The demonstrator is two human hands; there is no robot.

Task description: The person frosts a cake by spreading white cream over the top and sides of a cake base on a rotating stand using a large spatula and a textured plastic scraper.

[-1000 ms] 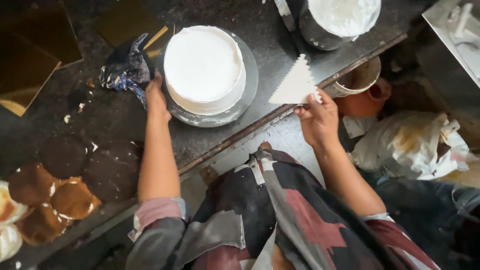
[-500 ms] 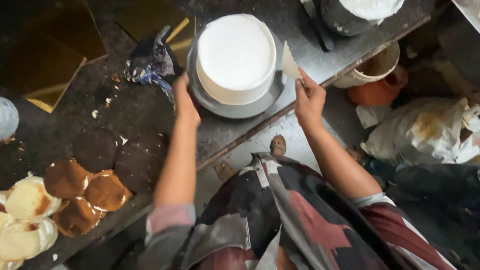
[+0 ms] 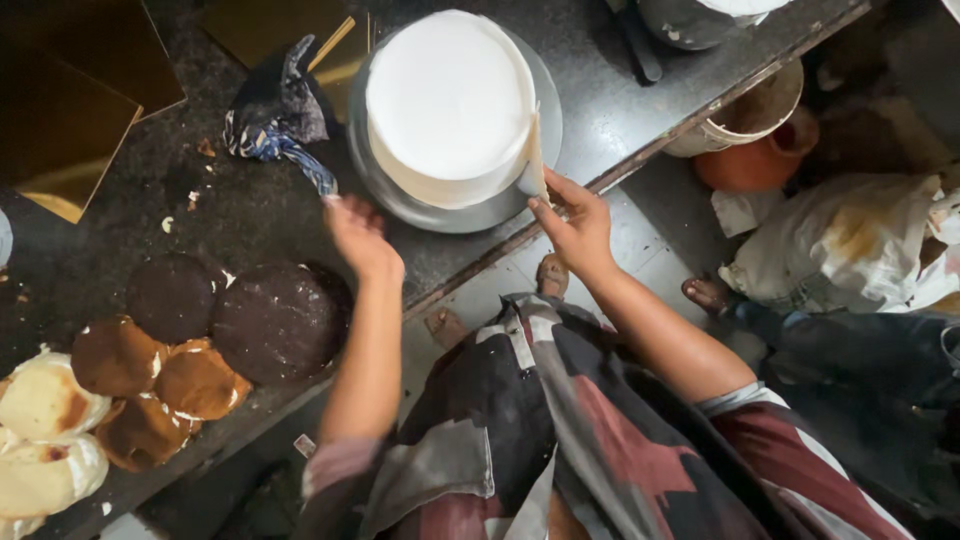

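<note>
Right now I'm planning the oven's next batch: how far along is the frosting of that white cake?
The cake on the grey turntable is already white all over its top and visible sides. In hand: the right hand holds a scraper upright against its side; the left hand hangs open beside the turntable. Left: the bare dark and golden sponge rounds on the counter.

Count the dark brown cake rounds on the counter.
2, side by side at the counter's left front edge: the smaller round on the left, the larger round right of it. Others may lie out of view.
</note>
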